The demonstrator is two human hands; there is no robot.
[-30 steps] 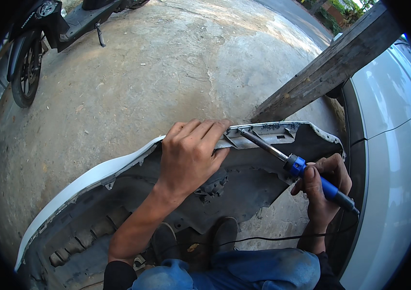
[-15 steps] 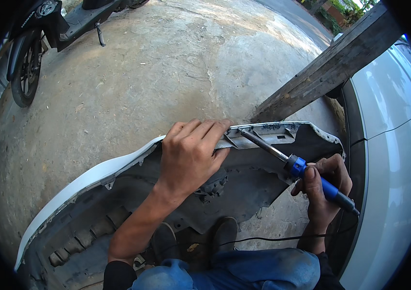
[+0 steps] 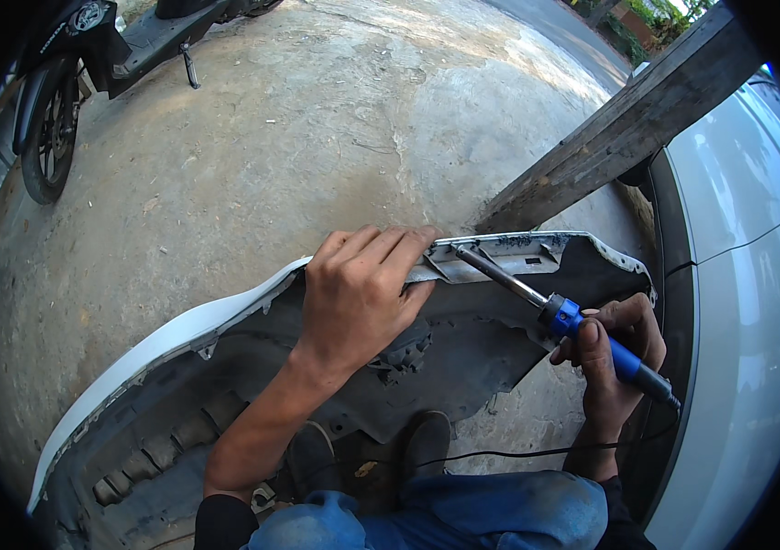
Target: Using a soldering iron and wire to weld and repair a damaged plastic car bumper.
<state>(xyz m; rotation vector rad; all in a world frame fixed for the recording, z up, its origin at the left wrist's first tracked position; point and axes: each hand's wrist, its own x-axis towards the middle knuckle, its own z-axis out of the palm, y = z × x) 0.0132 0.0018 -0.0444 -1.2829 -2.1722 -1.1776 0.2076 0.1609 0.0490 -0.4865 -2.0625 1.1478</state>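
Note:
A car bumper (image 3: 170, 338), white outside and dark inside, lies across the floor in front of me with its inner side facing me. My left hand (image 3: 362, 284) is wrapped over its upper edge, fingers on the far side and thumb on the near side. In my right hand (image 3: 612, 353) is a blue soldering iron (image 3: 565, 317), held by its handle. Its metal shaft slants up and left, and the tip meets the white inner rim just right of my left fingers. Dark, rough marks show along that rim to the right of the tip.
A wooden post (image 3: 610, 124) rises just beyond the bumper's right part. A pale car (image 3: 747, 275) stands close on my right. The iron's black cord (image 3: 518, 452) runs across above my knees. A black scooter (image 3: 55, 110) is parked at the far left on the concrete floor (image 3: 252, 165).
Almost nothing differs. My right hand and the iron's handle have shifted very slightly, while the tip stays at the same spot on the rim. My left hand keeps its hold.

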